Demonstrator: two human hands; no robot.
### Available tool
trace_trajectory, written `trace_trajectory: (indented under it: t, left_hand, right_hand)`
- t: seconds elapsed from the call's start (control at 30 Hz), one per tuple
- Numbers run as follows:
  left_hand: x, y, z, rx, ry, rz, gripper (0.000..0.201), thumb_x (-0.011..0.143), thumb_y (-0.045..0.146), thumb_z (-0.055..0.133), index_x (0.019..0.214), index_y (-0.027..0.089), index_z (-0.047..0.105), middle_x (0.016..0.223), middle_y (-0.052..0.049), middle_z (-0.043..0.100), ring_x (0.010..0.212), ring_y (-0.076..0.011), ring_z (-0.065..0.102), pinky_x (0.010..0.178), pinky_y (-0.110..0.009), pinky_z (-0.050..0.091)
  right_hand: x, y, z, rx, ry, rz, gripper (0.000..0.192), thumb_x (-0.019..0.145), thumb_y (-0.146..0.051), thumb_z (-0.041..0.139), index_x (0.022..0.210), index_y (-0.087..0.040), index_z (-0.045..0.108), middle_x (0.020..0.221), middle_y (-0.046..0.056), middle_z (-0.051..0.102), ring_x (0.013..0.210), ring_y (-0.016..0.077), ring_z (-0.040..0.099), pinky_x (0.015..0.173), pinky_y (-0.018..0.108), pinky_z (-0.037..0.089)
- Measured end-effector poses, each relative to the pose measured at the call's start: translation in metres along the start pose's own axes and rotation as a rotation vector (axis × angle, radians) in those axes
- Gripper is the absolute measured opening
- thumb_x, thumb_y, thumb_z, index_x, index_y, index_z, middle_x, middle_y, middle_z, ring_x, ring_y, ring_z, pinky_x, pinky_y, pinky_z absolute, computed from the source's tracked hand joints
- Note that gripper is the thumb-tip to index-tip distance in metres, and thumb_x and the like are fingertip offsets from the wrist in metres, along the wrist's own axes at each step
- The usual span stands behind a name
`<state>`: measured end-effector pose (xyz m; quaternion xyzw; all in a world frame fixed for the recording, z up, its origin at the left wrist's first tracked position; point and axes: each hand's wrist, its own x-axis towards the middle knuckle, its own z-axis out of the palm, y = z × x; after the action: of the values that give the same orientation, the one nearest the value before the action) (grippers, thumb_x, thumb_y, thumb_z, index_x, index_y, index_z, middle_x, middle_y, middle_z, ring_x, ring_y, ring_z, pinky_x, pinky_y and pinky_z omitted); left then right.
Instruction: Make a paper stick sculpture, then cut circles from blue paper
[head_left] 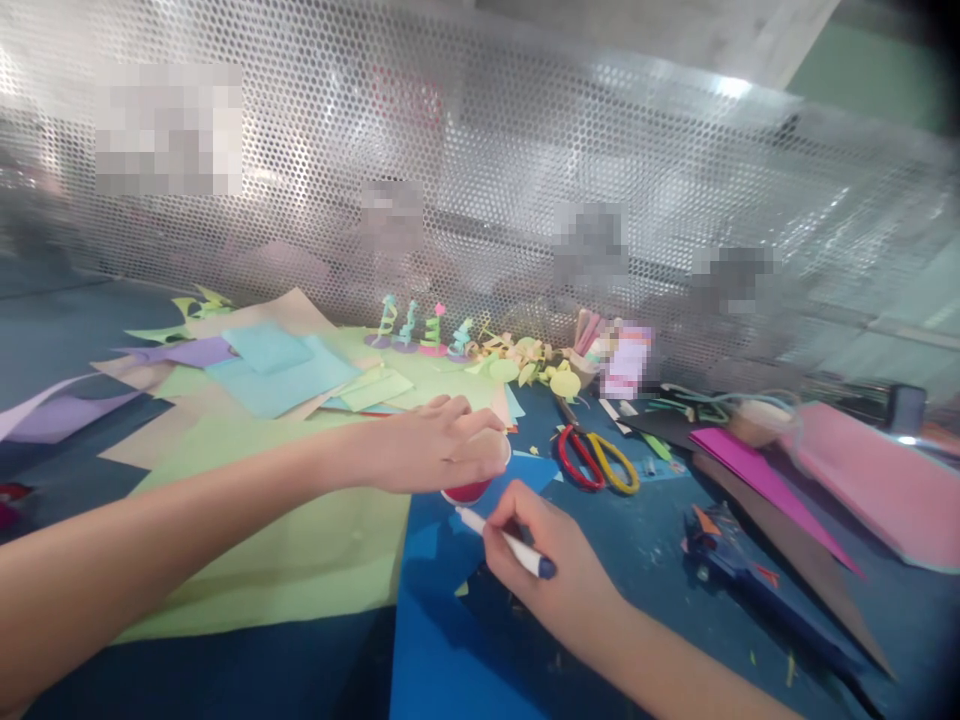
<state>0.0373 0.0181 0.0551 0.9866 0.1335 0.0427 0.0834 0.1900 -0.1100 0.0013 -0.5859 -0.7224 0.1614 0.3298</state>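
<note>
My left hand [420, 445] reaches across from the left, its fingers closed over a round red-and-white object [471, 492] held down on blue paper [439, 630]. Most of that object is under the fingers, so its exact kind is hidden. In my right hand [559, 570] is a white marker [521, 550] with a dark blue end. Its tip points up and left, close to the lower edge of the round object; whether it touches the paper I cannot tell.
Scissors [592, 462] with red and yellow handles lie beyond my right hand. A dark blue glue gun [757, 580] and pink sheets [885, 480] are at the right. Green paper [300, 560] spreads left. Small paper spirals [433, 332] stand before a perforated metal screen [315, 130].
</note>
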Motion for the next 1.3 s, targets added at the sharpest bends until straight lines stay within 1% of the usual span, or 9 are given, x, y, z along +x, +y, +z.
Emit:
trace_trajectory:
  t: [0.2, 0.43, 0.6, 0.67, 0.8, 0.93, 1.03, 1.17, 1.3]
  left_hand:
    - [-0.002, -0.003, -0.002, 0.202, -0.033, 0.161, 0.040, 0.094, 0.034, 0.019, 0.119, 0.030, 0.050, 0.135, -0.007, 0.036, 0.108, -0.0287, 0.037, 0.091, -0.045, 0.027]
    - [-0.003, -0.010, 0.006, 0.207, 0.053, 0.206, 0.035, 0.094, 0.029, 0.024, 0.120, 0.030, 0.048, 0.135, -0.006, 0.037, 0.107, -0.0265, 0.038, 0.089, -0.041, 0.028]
    - [-0.002, -0.008, 0.006, 0.163, 0.046, 0.143, 0.037, 0.095, 0.039, 0.022, 0.122, 0.029, 0.045, 0.134, -0.004, 0.038, 0.104, -0.0241, 0.039, 0.086, -0.037, 0.031]
    - [-0.002, -0.008, 0.006, 0.143, 0.049, 0.115, 0.038, 0.094, 0.041, 0.022, 0.122, 0.028, 0.044, 0.132, -0.004, 0.040, 0.102, -0.0231, 0.040, 0.086, -0.036, 0.031]
    - [-0.001, -0.010, 0.008, 0.160, 0.073, 0.190, 0.036, 0.095, 0.038, 0.023, 0.119, 0.028, 0.046, 0.134, -0.004, 0.038, 0.103, -0.0229, 0.039, 0.087, -0.036, 0.030]
    - [0.000, -0.012, 0.010, 0.146, 0.080, 0.178, 0.035, 0.095, 0.039, 0.022, 0.118, 0.028, 0.047, 0.133, -0.003, 0.039, 0.102, -0.0224, 0.040, 0.087, -0.036, 0.030]
    - [-0.001, -0.011, 0.009, 0.135, 0.057, 0.163, 0.035, 0.094, 0.039, 0.023, 0.119, 0.028, 0.046, 0.133, -0.003, 0.038, 0.105, -0.0232, 0.039, 0.089, -0.036, 0.029]
    - [-0.001, -0.010, 0.008, 0.093, 0.042, 0.089, 0.037, 0.094, 0.039, 0.023, 0.124, 0.030, 0.041, 0.131, -0.003, 0.039, 0.105, -0.0223, 0.039, 0.088, -0.035, 0.031]
    - [-0.001, -0.008, 0.007, 0.083, 0.046, 0.102, 0.038, 0.094, 0.042, 0.022, 0.122, 0.029, 0.044, 0.130, -0.003, 0.041, 0.105, -0.0223, 0.040, 0.087, -0.034, 0.031]
  right_hand:
    - [0.012, -0.002, 0.010, -0.089, 0.005, -0.152, 0.009, 0.079, -0.017, 0.049, 0.073, -0.022, 0.045, 0.068, -0.001, 0.054, 0.064, 0.0141, 0.051, 0.061, 0.025, 0.037]
    - [0.015, -0.008, 0.018, -0.358, -0.025, -0.266, 0.009, 0.079, -0.013, 0.045, 0.073, -0.020, 0.047, 0.068, 0.003, 0.057, 0.065, 0.0174, 0.051, 0.060, 0.028, 0.036]
    - [0.009, -0.008, 0.016, -0.374, -0.034, -0.275, 0.011, 0.078, -0.011, 0.045, 0.072, -0.020, 0.046, 0.067, 0.003, 0.057, 0.065, 0.0168, 0.050, 0.060, 0.028, 0.036]
    - [0.005, -0.007, 0.013, -0.358, -0.043, -0.264, 0.011, 0.078, -0.011, 0.045, 0.071, -0.020, 0.045, 0.065, 0.001, 0.055, 0.064, 0.0162, 0.049, 0.060, 0.028, 0.036]
    - [-0.002, -0.003, 0.005, -0.297, -0.063, -0.230, 0.011, 0.080, -0.012, 0.044, 0.072, -0.020, 0.042, 0.064, 0.000, 0.052, 0.063, 0.0151, 0.047, 0.060, 0.027, 0.036]
    - [-0.006, 0.006, -0.005, -0.174, -0.094, -0.191, 0.012, 0.081, -0.013, 0.045, 0.073, -0.020, 0.041, 0.065, -0.002, 0.049, 0.064, 0.0133, 0.045, 0.061, 0.026, 0.036]
    - [-0.005, 0.017, -0.013, -0.057, -0.127, -0.115, 0.010, 0.083, -0.015, 0.046, 0.075, -0.021, 0.043, 0.068, -0.003, 0.049, 0.065, 0.0120, 0.046, 0.060, 0.024, 0.036]
    - [-0.002, 0.027, -0.020, 0.093, -0.159, 0.016, 0.008, 0.084, -0.020, 0.048, 0.077, -0.021, 0.045, 0.070, -0.004, 0.049, 0.062, 0.0103, 0.046, 0.057, 0.022, 0.035]
    - [0.002, 0.035, -0.024, 0.217, -0.184, 0.110, 0.009, 0.085, -0.024, 0.048, 0.077, -0.022, 0.044, 0.064, -0.006, 0.047, 0.055, 0.0088, 0.041, 0.052, 0.021, 0.032]
